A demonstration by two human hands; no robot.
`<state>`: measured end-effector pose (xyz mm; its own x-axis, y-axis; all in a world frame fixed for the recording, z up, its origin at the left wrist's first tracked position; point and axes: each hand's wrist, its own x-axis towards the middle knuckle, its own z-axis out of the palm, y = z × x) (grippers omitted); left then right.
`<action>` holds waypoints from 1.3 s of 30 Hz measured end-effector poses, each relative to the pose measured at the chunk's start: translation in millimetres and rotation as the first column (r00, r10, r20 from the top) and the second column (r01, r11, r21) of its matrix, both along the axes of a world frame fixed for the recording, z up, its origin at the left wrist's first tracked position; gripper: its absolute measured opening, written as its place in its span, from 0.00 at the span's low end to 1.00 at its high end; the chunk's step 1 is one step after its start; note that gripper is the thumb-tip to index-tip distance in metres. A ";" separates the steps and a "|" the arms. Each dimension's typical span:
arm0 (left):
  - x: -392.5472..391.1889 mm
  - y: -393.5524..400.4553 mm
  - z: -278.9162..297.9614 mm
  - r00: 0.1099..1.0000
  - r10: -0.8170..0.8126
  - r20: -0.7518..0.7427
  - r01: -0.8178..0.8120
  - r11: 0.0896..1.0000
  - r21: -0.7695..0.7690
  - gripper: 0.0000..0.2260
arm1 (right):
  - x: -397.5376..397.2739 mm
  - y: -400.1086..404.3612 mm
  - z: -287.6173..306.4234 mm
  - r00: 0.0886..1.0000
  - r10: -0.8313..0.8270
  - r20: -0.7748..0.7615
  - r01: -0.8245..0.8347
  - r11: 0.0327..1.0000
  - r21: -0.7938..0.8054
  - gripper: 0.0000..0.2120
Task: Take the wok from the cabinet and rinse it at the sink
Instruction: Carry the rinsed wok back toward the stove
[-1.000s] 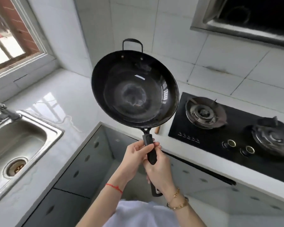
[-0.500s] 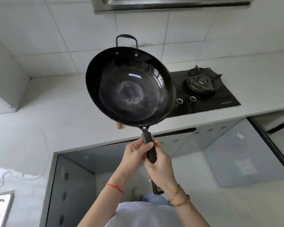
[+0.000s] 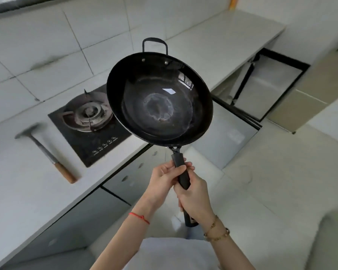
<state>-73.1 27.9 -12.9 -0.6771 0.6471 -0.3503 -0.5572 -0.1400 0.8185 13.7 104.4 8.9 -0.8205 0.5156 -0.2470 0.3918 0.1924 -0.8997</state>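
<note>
Wok [image 3: 159,103], black and round, is held up in the air in front of the person, above the edge of the counter [image 3: 18,182] and the cabinet fronts below it. Its open side faces the camera, showing a pale ring-shaped mark in the middle of the bowl and a bright window reflection near the upper right of the inside. A small loop handle [image 3: 154,43] stands at the far rim, and the long black handle [image 3: 181,172] runs down toward the person.

Both hands grip that long handle. The left hand [image 3: 162,180] holds it higher up, close to where it meets the bowl, with its fingers [image 3: 180,168] curled round the handle. The right hand [image 3: 195,197] wraps the handle lower down, its fingers closed round it too, and the butt of the handle pokes out below the palm. A red string circles the left wrist and gold bracelets sit on the right wrist.

On the counter to the left lies a black gas hob [image 3: 90,129] with one burner showing; the wok's rim overlaps its right side in this view. Further left a cleaver [image 3: 45,151] with a wooden handle lies flat on the counter, well apart from the wok. At the upper right a cabinet door [image 3: 267,86] stands open under the counter
</note>
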 end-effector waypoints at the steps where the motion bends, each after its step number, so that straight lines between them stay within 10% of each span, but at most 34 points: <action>1: 1.2 18.4 -0.6 1.000 -0.026 0.005 0.026 1.000 0.006 0.15 | 3.2 15.6 -0.3 1.000 -0.030 0.000 0.030 1.000 0.003 0.08; 39: -46.9 708.9 -0.4 0.921 -0.376 0.097 0.365 0.924 0.116 0.13 | -27.3 669.8 -7.4 0.925 -0.376 -0.050 0.379 0.913 0.150 0.02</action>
